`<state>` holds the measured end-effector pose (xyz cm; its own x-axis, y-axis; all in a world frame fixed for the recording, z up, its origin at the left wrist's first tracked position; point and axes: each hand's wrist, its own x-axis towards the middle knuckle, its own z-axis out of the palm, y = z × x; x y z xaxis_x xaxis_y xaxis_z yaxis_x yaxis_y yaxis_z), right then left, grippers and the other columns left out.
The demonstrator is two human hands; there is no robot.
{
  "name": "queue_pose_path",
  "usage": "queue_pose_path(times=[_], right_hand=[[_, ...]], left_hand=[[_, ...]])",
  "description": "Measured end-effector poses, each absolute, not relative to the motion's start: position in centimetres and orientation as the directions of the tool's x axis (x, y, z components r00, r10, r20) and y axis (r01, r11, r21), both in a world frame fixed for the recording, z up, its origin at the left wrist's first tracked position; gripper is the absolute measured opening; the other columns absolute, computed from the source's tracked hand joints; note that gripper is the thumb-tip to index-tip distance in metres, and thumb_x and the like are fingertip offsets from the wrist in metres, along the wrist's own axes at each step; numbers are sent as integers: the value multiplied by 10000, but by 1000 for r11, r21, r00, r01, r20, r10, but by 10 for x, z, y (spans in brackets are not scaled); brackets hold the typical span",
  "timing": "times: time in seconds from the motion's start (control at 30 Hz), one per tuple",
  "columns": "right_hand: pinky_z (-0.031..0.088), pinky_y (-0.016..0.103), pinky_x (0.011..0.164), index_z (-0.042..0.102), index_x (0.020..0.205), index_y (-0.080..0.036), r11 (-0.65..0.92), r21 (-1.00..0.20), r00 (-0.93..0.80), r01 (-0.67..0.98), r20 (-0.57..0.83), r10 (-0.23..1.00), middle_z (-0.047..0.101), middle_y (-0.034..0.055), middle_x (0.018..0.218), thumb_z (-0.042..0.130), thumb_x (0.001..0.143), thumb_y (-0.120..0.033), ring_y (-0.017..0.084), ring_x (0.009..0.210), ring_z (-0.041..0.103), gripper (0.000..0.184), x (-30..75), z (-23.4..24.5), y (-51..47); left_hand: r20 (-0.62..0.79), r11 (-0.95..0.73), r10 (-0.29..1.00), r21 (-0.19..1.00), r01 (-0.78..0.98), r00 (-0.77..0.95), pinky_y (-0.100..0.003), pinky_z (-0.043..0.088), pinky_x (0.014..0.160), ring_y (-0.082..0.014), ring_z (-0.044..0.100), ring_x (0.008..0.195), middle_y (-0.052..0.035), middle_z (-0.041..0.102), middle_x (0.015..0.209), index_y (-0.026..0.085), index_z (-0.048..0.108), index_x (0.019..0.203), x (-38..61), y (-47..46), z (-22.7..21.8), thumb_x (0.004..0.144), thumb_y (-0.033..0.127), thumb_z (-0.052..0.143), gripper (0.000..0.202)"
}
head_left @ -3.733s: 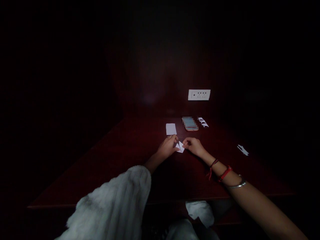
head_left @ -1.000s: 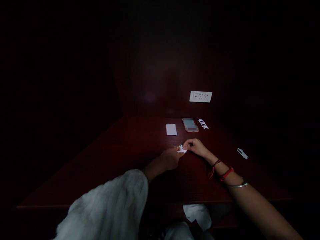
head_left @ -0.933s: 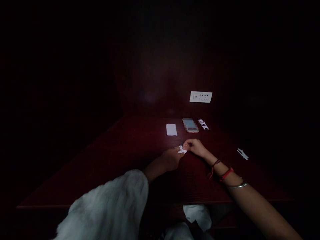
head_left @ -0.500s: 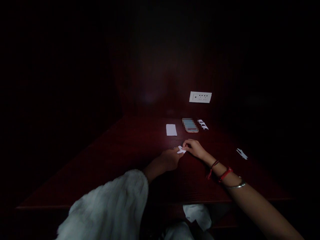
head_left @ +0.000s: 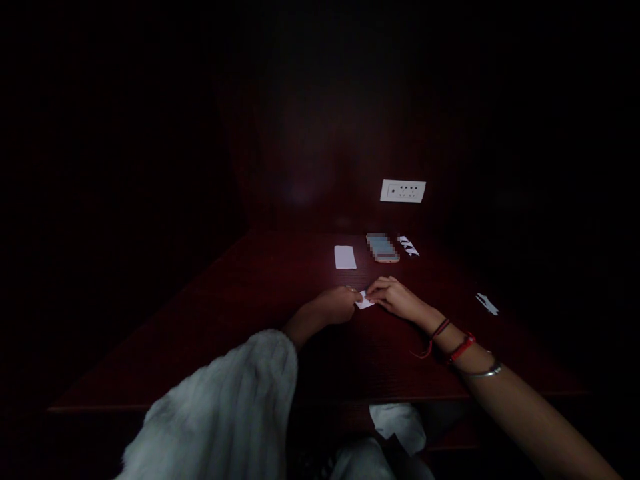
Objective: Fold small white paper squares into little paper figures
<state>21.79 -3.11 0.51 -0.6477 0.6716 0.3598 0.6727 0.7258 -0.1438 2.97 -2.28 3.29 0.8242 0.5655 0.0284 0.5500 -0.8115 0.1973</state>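
Note:
A small folded piece of white paper lies low over the dark red table, between my two hands. My left hand grips its left side, fingers closed, a ring showing on one of them. On the paper's right side the fingertips of my right hand press down, the fingers bent and drawn together. Parts of the paper are hidden under the fingers, and its exact folds are too small to make out. Just beyond the hands rests a flat white sheet of paper.
A phone with a blurred screen lies at the back, beside a folded white paper strip. Thin white paper strips are at the right. A socket panel is on the wall. The table's front edge runs below my arms.
My left hand has turned over the paper, its fingers now pointing more to the right. My right hand has come down flatter onto the paper. The view has shifted slightly.

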Motion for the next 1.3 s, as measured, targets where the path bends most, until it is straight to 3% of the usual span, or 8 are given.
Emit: queue_pose_path(times=[0.37,0.87,1.3], right_hand=[[295,303,782,550,973,-222,760,-103,-694,641,344,632,580,51,961,393,788,-228,142,921,473,243,222,0,-41],[359,272,803,591,828,-159,727,-275,-649,629,329,686,585,56,924,402,758,-197,146,882,510,205,214,8,-45],[387,249,795,615,865,-175,688,-372,-612,623,317,725,587,32,948,404,753,-208,133,861,528,242,222,10,-47]], left_hand=[[22,-787,584,262,559,812,-228,342,809,-144,473,927,-26,556,971,196,545,938,26,-21,30,604,9,388,414],[34,-780,621,126,613,783,-257,388,697,-174,506,813,-64,527,927,205,551,945,28,-21,26,683,98,388,327],[32,-773,635,23,634,772,-278,374,765,-167,468,884,-65,470,1000,182,432,1017,32,-32,27,745,156,345,286]])
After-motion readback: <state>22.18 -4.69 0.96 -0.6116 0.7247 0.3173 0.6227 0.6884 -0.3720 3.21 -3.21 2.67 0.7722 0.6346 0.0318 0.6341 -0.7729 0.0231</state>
